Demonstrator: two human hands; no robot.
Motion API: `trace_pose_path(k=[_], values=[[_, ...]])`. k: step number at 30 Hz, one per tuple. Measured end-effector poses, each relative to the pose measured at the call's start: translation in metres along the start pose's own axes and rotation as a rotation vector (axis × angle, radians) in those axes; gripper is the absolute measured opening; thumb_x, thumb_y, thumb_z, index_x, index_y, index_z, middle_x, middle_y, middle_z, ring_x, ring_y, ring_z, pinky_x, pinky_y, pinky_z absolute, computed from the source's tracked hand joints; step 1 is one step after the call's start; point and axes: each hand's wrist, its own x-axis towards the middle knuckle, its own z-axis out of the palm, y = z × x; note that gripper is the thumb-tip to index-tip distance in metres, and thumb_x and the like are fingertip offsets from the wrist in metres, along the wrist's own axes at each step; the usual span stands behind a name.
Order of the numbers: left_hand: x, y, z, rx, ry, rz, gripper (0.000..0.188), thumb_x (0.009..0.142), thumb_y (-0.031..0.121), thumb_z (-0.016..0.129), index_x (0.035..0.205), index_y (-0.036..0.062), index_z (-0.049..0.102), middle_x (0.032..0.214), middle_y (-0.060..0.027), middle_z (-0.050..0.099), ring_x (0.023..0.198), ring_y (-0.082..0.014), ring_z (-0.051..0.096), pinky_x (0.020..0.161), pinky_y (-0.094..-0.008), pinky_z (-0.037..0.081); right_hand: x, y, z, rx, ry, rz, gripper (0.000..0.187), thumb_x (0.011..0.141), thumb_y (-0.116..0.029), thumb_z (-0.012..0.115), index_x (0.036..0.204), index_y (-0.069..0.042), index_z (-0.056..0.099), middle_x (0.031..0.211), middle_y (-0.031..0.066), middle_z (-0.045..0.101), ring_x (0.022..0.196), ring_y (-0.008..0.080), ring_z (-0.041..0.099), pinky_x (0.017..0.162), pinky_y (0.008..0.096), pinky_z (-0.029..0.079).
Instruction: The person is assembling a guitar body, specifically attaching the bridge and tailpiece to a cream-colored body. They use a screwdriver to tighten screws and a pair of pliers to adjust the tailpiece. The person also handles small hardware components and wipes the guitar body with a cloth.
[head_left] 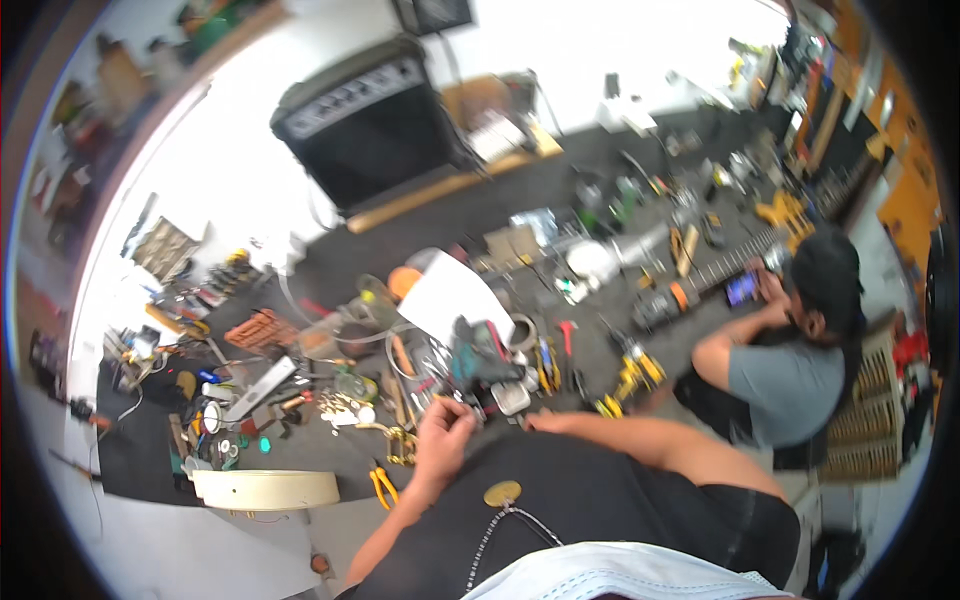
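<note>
My left hand [446, 436] is raised at the bench's front edge with its fingers curled together. Whatever they pinch, if anything, is too small to make out. Close to that edge, my right hand [543, 422] lies low, its fingers blurred and partly hidden. Between and beyond the hands are a teal and dark tool [474, 362] and a small square whitish dish [510, 398]. Left of my left hand sit a brass-coloured metal part [402, 446] and yellow-handled pliers [382, 485], which hang over the edge.
A white sheet [452, 300] covers part of the cluttered dark bench [560, 360]. At right lie a red hammer [568, 335] and a yellow-black power drill [635, 375]. A black amplifier [370, 130] stands behind. Another person [790, 370] sits at right holding a phone [741, 290].
</note>
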Motion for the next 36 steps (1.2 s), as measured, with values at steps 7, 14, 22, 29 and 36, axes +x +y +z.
trace_pose_path(k=[7, 14, 22, 29, 36], values=[[0.0, 0.001, -0.003, -0.089, 0.009, -0.012, 0.015, 0.098, -0.004, 0.066, 0.101, 0.0064, 0.055, 0.098, -0.0009, 0.063, 0.089, -0.0098, 0.06, 0.081, -0.0266, 0.05, 0.029, 0.012, 0.008, 0.44, 0.065, 0.314, 0.041, 0.099, -0.045, 0.063, 0.124, -0.015, 0.075, 0.131, 0.0178, 0.071, 0.119, 0.0335, 0.068, 0.095, 0.0519, 0.049], [-0.003, -0.012, -0.016, -0.128, -0.019, 0.001, 0.015, 0.099, -0.006, 0.063, 0.104, 0.0049, 0.054, 0.1, -0.0056, 0.065, 0.09, -0.0135, 0.062, 0.084, -0.028, 0.051, -0.004, -0.025, -0.009, 0.018, -0.146, 0.108, 0.051, 0.094, -0.054, 0.066, 0.14, -0.031, 0.064, 0.151, 0.0259, 0.046, 0.138, 0.0466, 0.05, 0.111, 0.0565, 0.044], [-0.001, -0.007, -0.012, -0.089, -0.067, 0.012, 0.015, 0.099, -0.006, 0.062, 0.106, 0.0044, 0.053, 0.1, -0.0069, 0.065, 0.09, -0.0144, 0.063, 0.084, -0.0299, 0.052, -0.048, -0.072, -0.026, 0.052, -0.067, 0.204, 0.059, 0.091, -0.059, 0.071, 0.14, -0.028, 0.063, 0.149, 0.0241, 0.047, 0.137, 0.0468, 0.051, 0.11, 0.0578, 0.045], [0.006, -0.004, -0.01, -0.063, -0.078, 0.021, 0.015, 0.099, -0.006, 0.062, 0.105, 0.0039, 0.052, 0.1, -0.0079, 0.064, 0.091, -0.0165, 0.065, 0.086, -0.0322, 0.055, 0.0, -0.022, -0.003, -0.125, -0.127, 0.055, 0.051, 0.092, -0.051, 0.071, 0.133, -0.023, 0.069, 0.136, 0.019, 0.065, 0.129, 0.0417, 0.058, 0.107, 0.0523, 0.046], [0.005, -0.007, -0.015, -0.086, -0.04, 0.018, 0.017, 0.099, -0.008, 0.06, 0.103, 0.0046, 0.051, 0.098, -0.0072, 0.063, 0.088, -0.0156, 0.062, 0.084, -0.0313, 0.053, 0.026, -0.011, 0.003, -0.127, -0.177, -0.038, 0.048, 0.09, -0.048, 0.073, 0.128, -0.019, 0.074, 0.115, 0.0157, 0.077, 0.121, 0.0361, 0.061, 0.1, 0.0495, 0.045]])
